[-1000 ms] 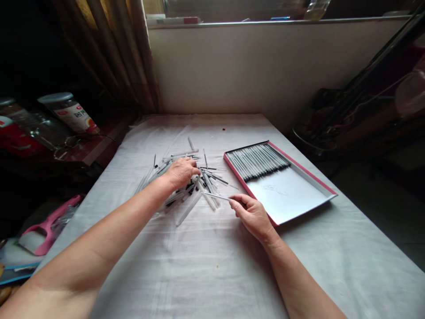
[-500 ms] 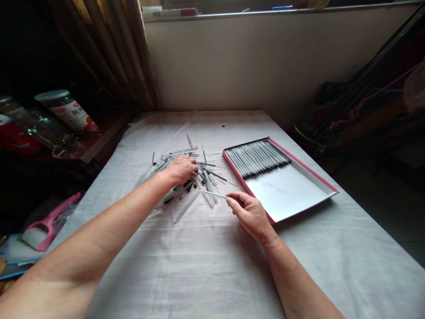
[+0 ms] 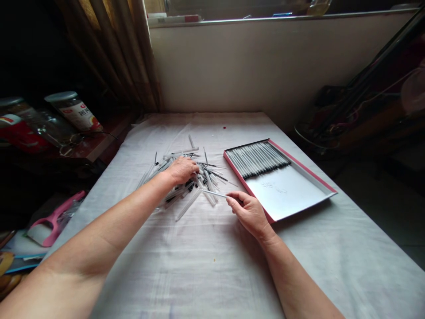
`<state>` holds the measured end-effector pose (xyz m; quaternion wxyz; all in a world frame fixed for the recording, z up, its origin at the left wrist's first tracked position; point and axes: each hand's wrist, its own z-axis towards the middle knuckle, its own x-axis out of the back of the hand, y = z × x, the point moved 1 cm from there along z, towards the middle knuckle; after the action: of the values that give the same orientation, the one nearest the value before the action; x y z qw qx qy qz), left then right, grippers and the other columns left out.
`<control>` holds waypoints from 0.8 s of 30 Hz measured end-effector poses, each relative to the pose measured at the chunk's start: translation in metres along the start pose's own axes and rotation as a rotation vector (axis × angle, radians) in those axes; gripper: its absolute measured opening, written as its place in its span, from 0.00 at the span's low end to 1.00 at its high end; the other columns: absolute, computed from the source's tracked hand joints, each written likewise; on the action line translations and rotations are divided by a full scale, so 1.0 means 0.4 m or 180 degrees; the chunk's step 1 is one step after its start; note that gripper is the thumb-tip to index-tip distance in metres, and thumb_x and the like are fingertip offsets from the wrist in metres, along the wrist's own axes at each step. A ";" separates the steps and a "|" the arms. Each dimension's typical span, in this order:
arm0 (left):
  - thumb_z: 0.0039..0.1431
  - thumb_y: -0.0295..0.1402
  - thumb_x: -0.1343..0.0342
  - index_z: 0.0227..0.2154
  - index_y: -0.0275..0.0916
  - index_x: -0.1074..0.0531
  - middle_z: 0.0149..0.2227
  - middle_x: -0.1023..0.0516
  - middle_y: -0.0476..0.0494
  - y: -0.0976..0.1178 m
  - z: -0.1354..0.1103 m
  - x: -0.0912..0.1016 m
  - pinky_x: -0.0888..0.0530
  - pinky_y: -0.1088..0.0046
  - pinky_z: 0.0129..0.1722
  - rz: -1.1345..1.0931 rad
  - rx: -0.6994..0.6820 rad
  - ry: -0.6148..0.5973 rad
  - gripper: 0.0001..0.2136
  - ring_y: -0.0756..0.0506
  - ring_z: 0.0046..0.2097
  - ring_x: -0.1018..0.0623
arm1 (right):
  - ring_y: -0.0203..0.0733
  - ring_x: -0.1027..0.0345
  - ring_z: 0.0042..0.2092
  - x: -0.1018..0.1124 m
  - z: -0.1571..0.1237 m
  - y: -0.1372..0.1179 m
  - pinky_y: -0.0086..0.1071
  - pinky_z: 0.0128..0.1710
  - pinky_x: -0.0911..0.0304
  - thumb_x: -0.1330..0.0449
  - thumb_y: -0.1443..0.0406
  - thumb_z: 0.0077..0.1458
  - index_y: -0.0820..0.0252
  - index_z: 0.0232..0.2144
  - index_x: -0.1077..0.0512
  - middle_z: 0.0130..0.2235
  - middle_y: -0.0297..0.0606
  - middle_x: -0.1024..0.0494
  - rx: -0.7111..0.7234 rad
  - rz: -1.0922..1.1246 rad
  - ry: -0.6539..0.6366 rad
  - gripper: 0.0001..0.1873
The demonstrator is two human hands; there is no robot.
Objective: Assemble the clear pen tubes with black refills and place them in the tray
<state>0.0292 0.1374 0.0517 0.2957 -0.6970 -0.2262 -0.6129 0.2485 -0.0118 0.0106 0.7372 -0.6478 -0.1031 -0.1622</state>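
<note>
A loose pile of clear pen tubes and thin black-tipped refills (image 3: 186, 177) lies on the white cloth (image 3: 206, 257) in the middle of the table. My left hand (image 3: 182, 170) rests on the pile with its fingers curled down into the pieces; what they hold is hidden. My right hand (image 3: 249, 212) sits just right of the pile and pinches one clear thin tube (image 3: 214, 193) that points left toward the pile. A flat pink-edged tray (image 3: 300, 195) lies to the right of my right hand, with a neat row of finished pens (image 3: 257, 159) at its far end.
Jars with printed labels (image 3: 75, 110) stand on a dark side shelf at the left. A pink-handled tool (image 3: 49, 219) lies low at the left edge. A curtain (image 3: 126, 53) hangs at the back left, a pale wall (image 3: 259, 66) behind the table, and dark clutter (image 3: 365, 110) at the right.
Both hands have stayed nearly in place; my left hand has shifted slightly on the pile and my right hand keeps its pinch on the tube.
</note>
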 end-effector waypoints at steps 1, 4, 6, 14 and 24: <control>0.56 0.33 0.43 0.37 0.44 0.21 0.40 0.19 0.45 -0.001 0.001 0.002 0.32 0.69 0.44 0.0001 -0.0001 0.0013 0.08 0.43 0.45 0.24 | 0.41 0.28 0.29 0.000 0.001 -0.001 0.30 0.25 0.35 0.41 0.56 0.54 0.61 0.34 0.22 0.27 0.39 0.22 0.0003 0.0008 0.0003 0.15; 0.55 0.34 0.43 0.36 0.44 0.22 0.37 0.19 0.46 0.001 -0.001 0.009 0.32 0.70 0.43 0.0004 -0.0043 0.0046 0.07 0.43 0.43 0.23 | 0.41 0.28 0.29 0.001 0.003 -0.001 0.30 0.25 0.35 0.41 0.56 0.54 0.61 0.34 0.22 0.28 0.39 0.21 -0.0001 0.0034 0.0025 0.15; 0.54 0.34 0.41 0.35 0.43 0.23 0.36 0.19 0.46 0.007 -0.010 0.012 0.32 0.71 0.43 -0.0155 0.0001 0.0149 0.06 0.44 0.42 0.23 | 0.41 0.28 0.29 0.002 0.004 0.002 0.30 0.25 0.34 0.41 0.55 0.53 0.61 0.34 0.23 0.28 0.40 0.21 -0.0027 0.0053 0.0061 0.15; 0.59 0.36 0.45 0.36 0.41 0.25 0.29 0.21 0.50 0.067 -0.104 -0.006 0.32 0.77 0.30 -0.1127 0.0691 0.0830 0.07 0.50 0.29 0.25 | 0.39 0.31 0.26 0.013 0.007 -0.005 0.30 0.25 0.35 0.40 0.57 0.50 0.61 0.32 0.24 0.26 0.37 0.23 -0.0095 0.0326 0.0519 0.13; 0.59 0.34 0.43 0.39 0.40 0.22 0.37 0.21 0.44 0.153 -0.275 -0.037 0.29 0.78 0.30 -0.2620 0.0880 0.1741 0.09 0.50 0.32 0.25 | 0.38 0.31 0.26 -0.003 -0.012 -0.036 0.30 0.25 0.35 0.40 0.60 0.49 0.61 0.31 0.23 0.26 0.38 0.22 -0.0021 0.0501 0.0260 0.11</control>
<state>-0.0107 0.0182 0.0368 0.1676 -0.3187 -0.4752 -0.8029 0.2416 -0.0178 0.0228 0.7491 -0.6491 -0.0212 -0.1303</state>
